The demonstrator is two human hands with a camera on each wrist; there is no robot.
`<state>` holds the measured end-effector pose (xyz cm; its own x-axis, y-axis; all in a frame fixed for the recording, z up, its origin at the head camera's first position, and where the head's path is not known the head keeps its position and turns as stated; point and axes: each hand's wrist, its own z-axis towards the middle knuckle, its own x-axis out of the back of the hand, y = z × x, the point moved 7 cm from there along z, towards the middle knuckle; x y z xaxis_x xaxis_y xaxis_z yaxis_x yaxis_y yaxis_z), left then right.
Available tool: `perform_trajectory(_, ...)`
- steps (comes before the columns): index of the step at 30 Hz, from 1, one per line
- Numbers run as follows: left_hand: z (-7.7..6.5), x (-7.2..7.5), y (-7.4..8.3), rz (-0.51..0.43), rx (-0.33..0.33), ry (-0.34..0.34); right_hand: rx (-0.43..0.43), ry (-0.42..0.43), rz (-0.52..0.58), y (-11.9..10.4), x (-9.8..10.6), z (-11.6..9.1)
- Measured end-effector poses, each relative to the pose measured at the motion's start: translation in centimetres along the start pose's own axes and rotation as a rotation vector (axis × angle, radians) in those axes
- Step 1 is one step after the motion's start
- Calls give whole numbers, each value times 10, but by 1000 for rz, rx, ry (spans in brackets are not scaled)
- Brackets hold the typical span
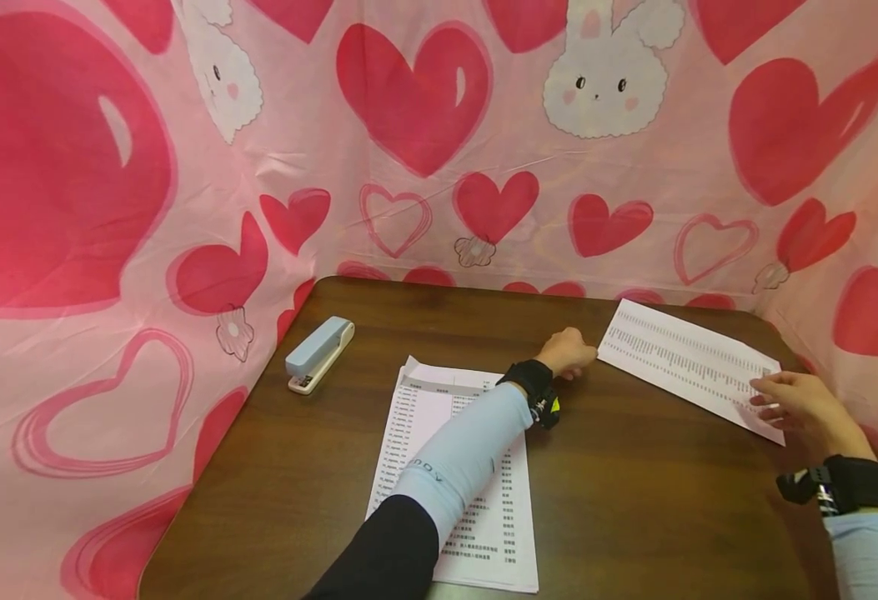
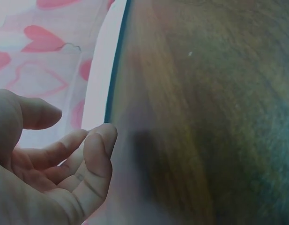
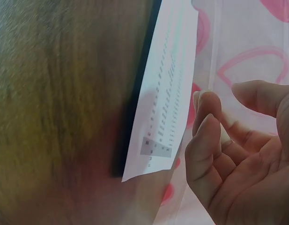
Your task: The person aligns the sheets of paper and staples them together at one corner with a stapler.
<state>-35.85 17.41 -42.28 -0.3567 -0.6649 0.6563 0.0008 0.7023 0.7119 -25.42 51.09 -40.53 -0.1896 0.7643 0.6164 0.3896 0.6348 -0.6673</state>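
Observation:
A printed paper sheet [image 1: 686, 367] lies at a slant at the table's back right, its rows of text running lengthwise. At its left end is my left hand [image 1: 568, 353]. In the left wrist view, the fingertips [image 2: 107, 133] are right at the end of the white paper [image 2: 100, 75], with the thumb apart. My right hand [image 1: 802, 400] hovers by the other end, its fingers overlapping the sheet in the head view. From the right wrist, a gap shows between the relaxed fingers [image 3: 205, 145] and the sheet [image 3: 181, 93], which has a grey header band.
Printed sheets [image 1: 427, 425] lie in the middle of the brown table [image 1: 634, 500], partly hidden under my left forearm. A light blue and white stapler [image 1: 322, 354] stands at the left. Pink cloth [image 1: 423, 217] with hearts and rabbits hangs around the table.

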Motion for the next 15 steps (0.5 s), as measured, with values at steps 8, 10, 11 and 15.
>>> perform_trajectory(8, 6, -5, -4, -35, 32, -4, -11, 32, -6, 7, 3, 0)
perform_trajectory(10, 7, -5, -5, -33, 44, 0, -6, 42, -14, 8, 5, 0)
perform_trajectory(11, 8, -5, -5, -34, 50, 1, -6, 49, -18, 8, 5, 0)
perform_trajectory(15, 10, -5, -4, -47, 55, -7, -12, 77, -35, 12, 7, 0)
